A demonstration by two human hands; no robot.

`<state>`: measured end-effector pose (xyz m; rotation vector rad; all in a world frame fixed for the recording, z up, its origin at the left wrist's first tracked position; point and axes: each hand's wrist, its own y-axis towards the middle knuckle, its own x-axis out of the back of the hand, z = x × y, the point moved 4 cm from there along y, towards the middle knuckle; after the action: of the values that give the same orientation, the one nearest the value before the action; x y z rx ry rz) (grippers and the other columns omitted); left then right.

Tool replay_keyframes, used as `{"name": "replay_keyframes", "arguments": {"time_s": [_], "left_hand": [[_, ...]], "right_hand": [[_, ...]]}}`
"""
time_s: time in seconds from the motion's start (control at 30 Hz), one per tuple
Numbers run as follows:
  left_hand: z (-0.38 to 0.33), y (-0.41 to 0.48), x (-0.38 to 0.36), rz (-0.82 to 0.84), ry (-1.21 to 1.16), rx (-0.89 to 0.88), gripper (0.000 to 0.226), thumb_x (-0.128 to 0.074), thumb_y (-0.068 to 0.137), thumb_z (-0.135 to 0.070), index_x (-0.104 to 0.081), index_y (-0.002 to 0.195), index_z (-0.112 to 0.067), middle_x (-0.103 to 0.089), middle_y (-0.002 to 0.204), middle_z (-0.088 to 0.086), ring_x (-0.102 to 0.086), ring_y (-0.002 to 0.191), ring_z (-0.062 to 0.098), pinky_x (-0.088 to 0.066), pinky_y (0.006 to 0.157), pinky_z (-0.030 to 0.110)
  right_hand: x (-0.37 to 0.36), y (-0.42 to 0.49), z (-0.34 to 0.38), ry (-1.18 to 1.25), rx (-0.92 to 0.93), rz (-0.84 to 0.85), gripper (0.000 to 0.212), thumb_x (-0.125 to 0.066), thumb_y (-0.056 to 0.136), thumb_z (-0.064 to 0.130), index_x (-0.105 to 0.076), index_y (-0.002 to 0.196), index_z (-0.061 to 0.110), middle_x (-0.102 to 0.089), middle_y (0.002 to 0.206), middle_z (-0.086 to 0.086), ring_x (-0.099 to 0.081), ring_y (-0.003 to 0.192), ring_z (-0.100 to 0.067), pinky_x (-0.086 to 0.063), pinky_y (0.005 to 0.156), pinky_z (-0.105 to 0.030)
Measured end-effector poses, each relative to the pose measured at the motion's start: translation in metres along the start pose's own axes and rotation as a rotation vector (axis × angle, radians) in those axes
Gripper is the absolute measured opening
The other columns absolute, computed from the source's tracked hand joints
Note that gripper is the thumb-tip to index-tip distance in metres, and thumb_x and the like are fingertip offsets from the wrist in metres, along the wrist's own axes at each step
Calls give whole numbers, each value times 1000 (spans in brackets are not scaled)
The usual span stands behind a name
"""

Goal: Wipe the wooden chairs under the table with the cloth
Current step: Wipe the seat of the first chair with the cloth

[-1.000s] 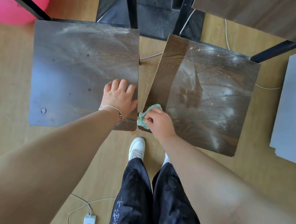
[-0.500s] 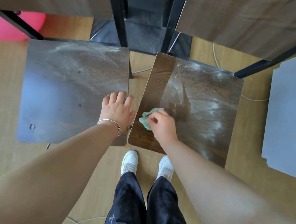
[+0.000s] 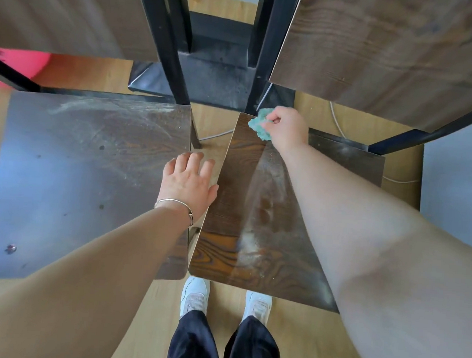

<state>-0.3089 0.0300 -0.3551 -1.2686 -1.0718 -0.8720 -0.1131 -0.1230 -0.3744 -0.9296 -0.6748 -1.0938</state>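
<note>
Nearest, my white shoes (image 3: 194, 293) and dark trousers (image 3: 195, 343) stand on the wooden floor (image 3: 301, 340), just before the front edges of two dark wooden chair seats set side by side. My left hand (image 3: 188, 185), with a thin bracelet (image 3: 176, 202) at the wrist, lies flat with straight fingers on the right edge of the left chair seat (image 3: 76, 173), grasping nothing. The right chair seat (image 3: 243, 221) shows clean grain along its left side and pale dust beside it. At its far left corner my right hand (image 3: 287, 126) pinches the crumpled green cloth (image 3: 259, 123), which touches the seat there. Beyond: black metal legs (image 3: 165, 48), wooden panels (image 3: 392, 50) on black frames, a white cable (image 3: 335, 118) on the floor, and a pink ball (image 3: 16, 63) at far left.
</note>
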Motion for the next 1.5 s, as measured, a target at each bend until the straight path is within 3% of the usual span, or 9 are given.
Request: {"name": "replay_keyframes", "arguments": {"time_s": [0.13,0.27,0.53,0.7,0.97,1.1,1.37,1.43,1.5], "left_hand": [[-4,-8,-7,17,-4,-22,54,-42,93,-51,-33,139,-25,-33,144,4,-33,129,29,-29,106,44],[1,-23,-12,38,-14,-27,53,-47,91,-49,-36,137,-24,-36,142,5,-33,128,30,-28,106,44],[-1,-61,-9,62,5,-48,52,-49,91,-47,-38,135,-22,-38,139,7,-35,125,31,-31,104,46],[-8,-83,-13,67,10,-56,52,-50,91,-47,-39,134,-21,-40,138,7,-37,124,33,-32,103,47],[-23,-116,-21,88,-6,-79,50,-49,91,-46,-40,134,-22,-39,138,7,-36,124,33,-33,103,48],[-30,-123,-22,88,-1,-88,49,-48,92,-45,-39,134,-22,-40,136,7,-37,122,32,-34,102,48],[-41,-120,-11,98,-1,-77,47,-46,94,-44,-40,134,-22,-42,136,7,-38,123,32,-35,102,48],[-43,-110,-6,94,-7,-72,47,-46,94,-44,-40,134,-22,-41,136,7,-38,123,32,-36,102,47],[-45,-99,-1,87,-7,-66,47,-46,94,-44,-40,135,-22,-41,136,7,-38,124,32,-35,102,47]], "right_hand": [[-5,-28,-2,10,35,-47,9,-67,91,25,-68,95,17,-63,108,-1,-60,93,-16,-53,76,-25],[-18,-73,-11,64,64,22,7,-67,90,23,-68,89,16,-63,105,1,-61,91,-16,-54,78,-29],[-47,-173,-31,81,183,120,10,-72,82,15,-66,79,8,-59,87,-2,-57,75,-22,-45,67,-32],[-63,-226,-41,61,228,144,9,-70,85,16,-67,84,8,-61,92,-3,-58,77,-23,-49,68,-35],[-84,-293,-54,77,260,193,14,-68,85,13,-60,74,7,-58,87,-3,-57,73,-24,-51,62,-40],[-88,-312,-56,83,277,205,12,-66,84,12,-62,74,8,-58,86,-4,-56,71,-25,-48,58,-35],[-81,-315,-56,43,334,369,15,-60,93,19,-70,101,10,-64,108,-2,-62,90,-18,-52,78,-29],[-74,-305,-55,66,335,366,14,-60,92,18,-70,99,10,-63,107,-2,-61,89,-18,-50,77,-27],[-63,-287,-54,122,319,307,8,-62,88,14,-68,88,10,-62,97,-2,-59,82,-20,-51,71,-34]]}}
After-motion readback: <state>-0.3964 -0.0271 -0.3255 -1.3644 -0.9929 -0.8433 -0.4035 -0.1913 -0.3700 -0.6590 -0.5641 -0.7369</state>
